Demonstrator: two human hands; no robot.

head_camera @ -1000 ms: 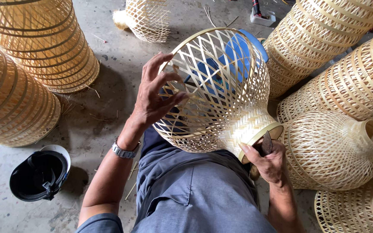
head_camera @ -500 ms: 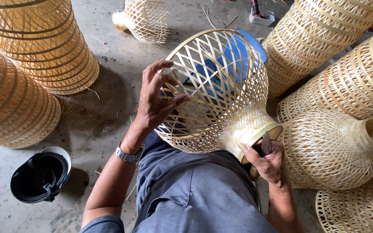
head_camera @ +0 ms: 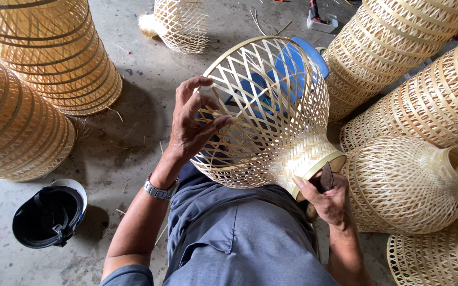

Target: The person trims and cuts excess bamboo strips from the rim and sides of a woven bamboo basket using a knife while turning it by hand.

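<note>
- Woven bamboo lampshade [head_camera: 271, 116]: bulb-shaped, open lattice, resting on my lap above my grey trousers [head_camera: 239, 238], wide mouth turned away from me, tightly woven neck with its pale rim toward my right side.
- My left hand [head_camera: 192, 127]: spread on the lattice's left flank, its fingers [head_camera: 216, 124] curled and pinching a thin strip of the weave; a metal wristwatch [head_camera: 160, 189] on the wrist.
- My right hand [head_camera: 327, 198]: closed around a dark-handled tool [head_camera: 324, 182] just under the neck rim, thumb touching the rim.
- Blue plastic object [head_camera: 300, 61]: seen through the lattice, behind the lampshade.
- Tall banded bamboo shades [head_camera: 49, 53]: stacked at the left on the concrete floor [head_camera: 133, 132].
- Further stacked woven shades [head_camera: 414, 32]: at the upper right.
- Finished vase-shaped shade [head_camera: 409, 185]: lying on its side just beside my right hand.
- Black helmet [head_camera: 49, 214]: upside down on the floor, lower left.
</note>
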